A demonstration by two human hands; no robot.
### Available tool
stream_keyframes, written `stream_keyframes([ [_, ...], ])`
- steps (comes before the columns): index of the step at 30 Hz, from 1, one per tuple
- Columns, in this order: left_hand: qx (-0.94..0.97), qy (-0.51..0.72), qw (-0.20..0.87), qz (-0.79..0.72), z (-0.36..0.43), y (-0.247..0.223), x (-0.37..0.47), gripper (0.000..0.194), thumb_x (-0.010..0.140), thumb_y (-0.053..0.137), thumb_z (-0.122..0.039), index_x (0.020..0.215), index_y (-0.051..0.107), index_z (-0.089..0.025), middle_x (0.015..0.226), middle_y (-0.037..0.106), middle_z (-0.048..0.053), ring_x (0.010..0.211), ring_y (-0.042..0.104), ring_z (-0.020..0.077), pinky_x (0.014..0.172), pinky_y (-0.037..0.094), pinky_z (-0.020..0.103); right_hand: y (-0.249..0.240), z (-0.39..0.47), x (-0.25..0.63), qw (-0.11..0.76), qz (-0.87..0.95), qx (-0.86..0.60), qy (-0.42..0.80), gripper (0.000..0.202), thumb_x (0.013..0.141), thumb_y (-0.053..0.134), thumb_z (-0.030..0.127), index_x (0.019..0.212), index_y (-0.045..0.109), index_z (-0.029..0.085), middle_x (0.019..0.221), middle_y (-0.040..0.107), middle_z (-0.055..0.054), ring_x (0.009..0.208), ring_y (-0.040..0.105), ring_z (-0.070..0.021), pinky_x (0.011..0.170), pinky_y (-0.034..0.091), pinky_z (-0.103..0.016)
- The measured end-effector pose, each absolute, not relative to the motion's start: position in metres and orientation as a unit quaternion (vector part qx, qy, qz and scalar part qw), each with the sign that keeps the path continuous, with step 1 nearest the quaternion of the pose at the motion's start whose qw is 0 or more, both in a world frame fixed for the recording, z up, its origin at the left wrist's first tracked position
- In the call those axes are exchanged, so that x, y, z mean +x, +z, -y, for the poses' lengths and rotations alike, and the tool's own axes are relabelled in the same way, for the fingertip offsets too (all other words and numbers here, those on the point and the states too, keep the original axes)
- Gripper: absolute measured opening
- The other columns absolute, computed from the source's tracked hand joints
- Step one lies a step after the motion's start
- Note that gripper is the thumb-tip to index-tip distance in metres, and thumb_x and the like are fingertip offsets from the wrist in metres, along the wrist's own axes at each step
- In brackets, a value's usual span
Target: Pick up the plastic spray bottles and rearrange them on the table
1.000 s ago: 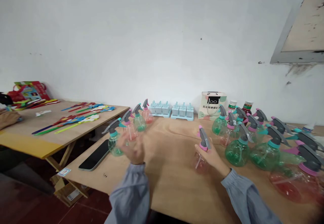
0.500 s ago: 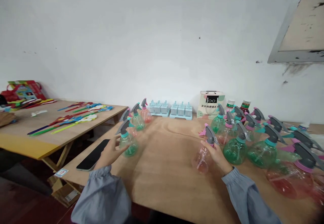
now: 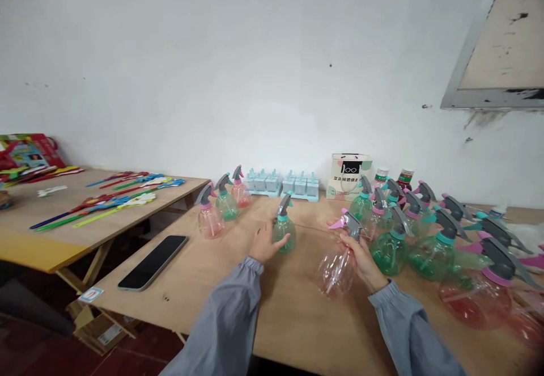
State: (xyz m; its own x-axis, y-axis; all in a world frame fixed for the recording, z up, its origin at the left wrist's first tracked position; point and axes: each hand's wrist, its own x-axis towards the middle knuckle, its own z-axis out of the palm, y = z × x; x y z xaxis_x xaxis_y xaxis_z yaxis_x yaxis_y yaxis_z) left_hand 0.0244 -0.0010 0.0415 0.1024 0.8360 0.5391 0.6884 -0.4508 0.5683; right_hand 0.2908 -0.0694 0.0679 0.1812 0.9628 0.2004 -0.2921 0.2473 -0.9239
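Observation:
My left hand (image 3: pixel 266 242) is wrapped round the lower left side of a green spray bottle (image 3: pixel 285 229) with a grey trigger head, upright in the middle of the table. In my right hand (image 3: pixel 359 256) is a clear pinkish spray bottle (image 3: pixel 335 271), gripped near its neck and tilted slightly. Its head is grey with a pink trigger. Left of my left hand stand a pink spray bottle (image 3: pixel 211 221), a green one (image 3: pixel 228 206) and another pink one (image 3: pixel 241 193). Close by my right hand is a green spray bottle (image 3: pixel 389 254) among several more.
A black phone (image 3: pixel 153 262) lies on the table's left. Pale blue popsicle moulds (image 3: pixel 301 186) and a paper bag (image 3: pixel 348 177) stand against the wall. Two brown bottles (image 3: pixel 406 178) are behind the spray bottles. On the left table (image 3: pixel 46 245) lie colourful flat sticks.
My left hand has moved right with the green spray bottle, from beside the phone to mid-table. My right hand still holds the pinkish bottle, which is tilted a bit more. The view has shifted slightly.

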Motion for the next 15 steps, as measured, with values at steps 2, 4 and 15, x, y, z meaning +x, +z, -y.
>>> stream_keyframes([
  [2, 0.727, 0.422, 0.074, -0.536, -0.001, 0.031, 0.027, 0.064, 0.081, 0.063, -0.050, 0.133, 0.043, -0.018, 0.123, 0.062, 0.015, 0.120, 0.058, 0.0318, 0.101, 0.044, 0.049, 0.067, 0.070, 0.291, 0.663, 0.425, -0.382, 0.484, 0.043, 0.062, 0.081, 0.046, 0.099, 0.071, 0.026, 0.099, 0.077, -0.003, 0.101, 0.070, -0.0256, 0.086, 0.055, -0.037],
  [4, 0.721, 0.418, 0.064, -0.549, -0.001, 0.024, 0.027, 0.066, 0.083, 0.061, -0.051, 0.135, 0.041, -0.017, 0.122, 0.062, 0.016, 0.120, 0.058, 0.0328, 0.101, 0.044, 0.049, 0.066, 0.070, 0.291, 0.669, 0.412, -0.386, 0.483, 0.045, 0.061, 0.082, 0.045, 0.100, 0.070, 0.026, 0.097, 0.077, -0.002, 0.097, 0.072, -0.0255, 0.083, 0.057, -0.036],
  [15, 0.652, 0.464, 0.026, -0.600, 0.001, 0.028, 0.025, 0.058, 0.075, 0.072, -0.052, 0.120, 0.052, -0.021, 0.111, 0.062, 0.010, 0.110, 0.061, 0.0290, 0.094, 0.046, 0.044, 0.089, 0.051, 0.280, 0.643, 0.428, -0.337, 0.538, 0.034, 0.065, 0.079, 0.041, 0.093, 0.071, 0.023, 0.095, 0.078, -0.005, 0.101, 0.072, -0.0281, 0.080, 0.060, -0.037],
])
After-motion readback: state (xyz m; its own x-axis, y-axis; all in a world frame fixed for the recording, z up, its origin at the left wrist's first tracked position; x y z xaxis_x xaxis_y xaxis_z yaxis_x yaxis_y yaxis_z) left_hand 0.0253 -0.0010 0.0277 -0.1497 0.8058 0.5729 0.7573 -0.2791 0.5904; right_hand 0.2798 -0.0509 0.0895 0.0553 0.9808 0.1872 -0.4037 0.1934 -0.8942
